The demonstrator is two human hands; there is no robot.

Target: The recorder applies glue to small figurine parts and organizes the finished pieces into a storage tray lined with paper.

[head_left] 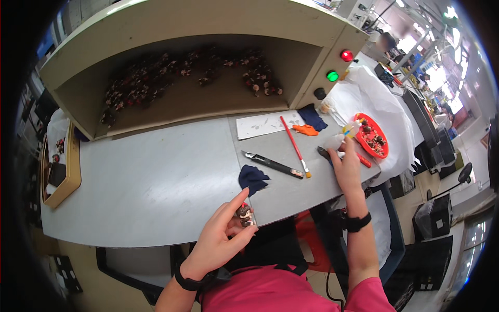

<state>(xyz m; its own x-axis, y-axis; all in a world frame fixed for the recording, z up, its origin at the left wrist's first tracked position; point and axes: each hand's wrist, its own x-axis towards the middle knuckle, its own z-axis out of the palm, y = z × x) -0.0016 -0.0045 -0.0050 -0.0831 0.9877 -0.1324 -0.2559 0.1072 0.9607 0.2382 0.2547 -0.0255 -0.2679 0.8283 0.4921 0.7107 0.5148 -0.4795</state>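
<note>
Item one: a small figurine point(245, 215), dark brown and cream with a touch of red. We find it in the left hand point(217, 235), between the thumb and the curled fingers, over the near edge of the table point(150, 182). The left fingers are closed around it, lightly by the look of them.

Handling: we judge it light and stiff, perhaps moulded plastic or resin; the surface looks smooth enough to slip a little. Any thin, raised parts would be the fragile ones, so we would take hold at the thickest part of the body, thumb opposite fingers, leaving the painted face untouched.

Item two: a pale bottle point(334, 141), at the fingertips of the right hand point(347, 167). Those fingers are bent; whether they grip it or merely touch, we cannot tell.

Item three: a red handle point(364, 160), just beside the right fingers, on their outer side.

Item four: a dark blue cloth point(253, 179), just beyond the left fingertips.

Item five: a black knife point(274, 165), farther beyond them, past the cloth.

Item six: a red brush point(294, 145), between the two hands' fingers, farther forward.
</note>
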